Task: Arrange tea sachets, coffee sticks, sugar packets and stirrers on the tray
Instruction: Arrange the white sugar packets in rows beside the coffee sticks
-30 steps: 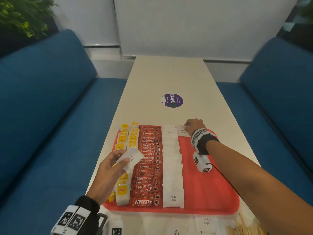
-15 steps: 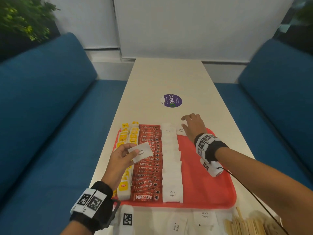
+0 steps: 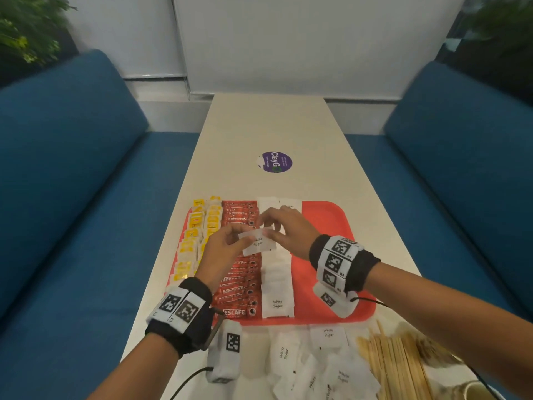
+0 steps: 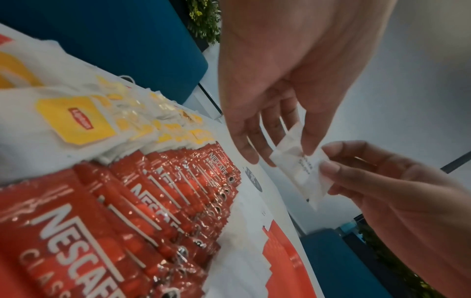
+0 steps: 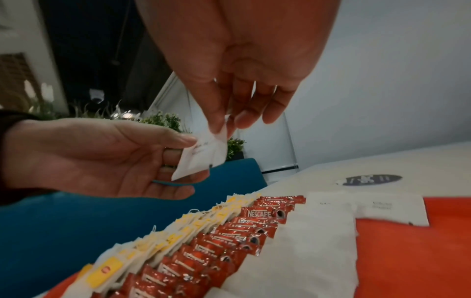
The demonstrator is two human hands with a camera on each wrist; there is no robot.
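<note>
Since half a second ago, moved in from the tray's far edge: right hand (image 3: 291,235), now meeting left hand (image 3: 223,249) above the middle of the red tray (image 3: 326,255). Carried forward and to the right by the left hand: the white sugar packet (image 3: 258,244), formerly held alone over the tea rows, now pinched at both ends, left thumb and fingers curled on its near-left end, right thumb and forefinger nipping its far corner, remaining right fingers loosely extended. Nearest, off the tray on the pale surface (image 3: 265,125): loose sugar packets (image 3: 305,368) in a heap and a bundle of wooden stirrers (image 3: 395,368) to their right. On the tray, left to right: two rows of yellow-tagged tea sachets (image 3: 199,235), one overlapping row of red coffee sticks (image 3: 239,287), one row of white sugar packets (image 3: 277,290), with a single packet (image 3: 291,204) begun beside it at the far edge. Bare red on the tray's right part. Further along the surface, a round purple sticker (image 3: 275,162); blue seats (image 3: 72,183) on both sides.
</note>
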